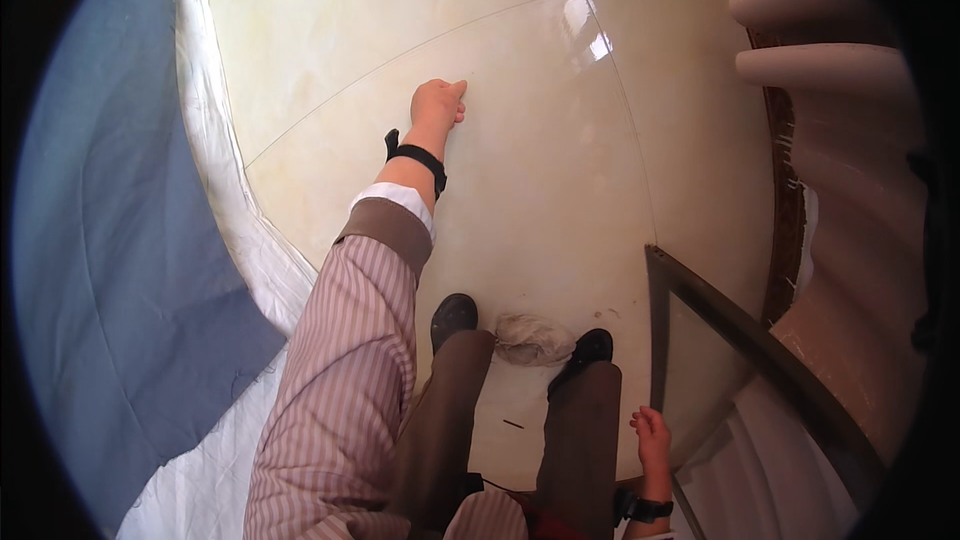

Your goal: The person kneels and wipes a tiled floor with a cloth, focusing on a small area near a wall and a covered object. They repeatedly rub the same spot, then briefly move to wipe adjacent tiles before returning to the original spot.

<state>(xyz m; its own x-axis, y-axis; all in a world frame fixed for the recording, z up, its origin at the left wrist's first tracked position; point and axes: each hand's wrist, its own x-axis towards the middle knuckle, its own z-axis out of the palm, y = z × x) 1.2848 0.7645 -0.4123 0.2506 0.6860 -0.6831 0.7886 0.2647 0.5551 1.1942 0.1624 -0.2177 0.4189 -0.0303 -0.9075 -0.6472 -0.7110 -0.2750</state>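
My left hand (439,103) is stretched out low over the pale tiled floor (525,165), its fingers curled in and nothing visible in them. Just beyond the fingertips lies a tiny dark speck. My right hand (652,436) hangs beside my right knee, fingers loosely bent and slightly apart, with nothing seen in it. The nearest thing to it is a dark angled frame (739,307) with two bars meeting at a corner. A crumpled, greyish cloth (531,340) rests on the floor between my shoes.
On the left, blue fabric (127,225) with a white border (232,187) hangs to the floor. Pinkish curtains (847,187) fall along the right, by a brown patterned floor border (782,135). A short dark strip (513,424) lies between my legs.
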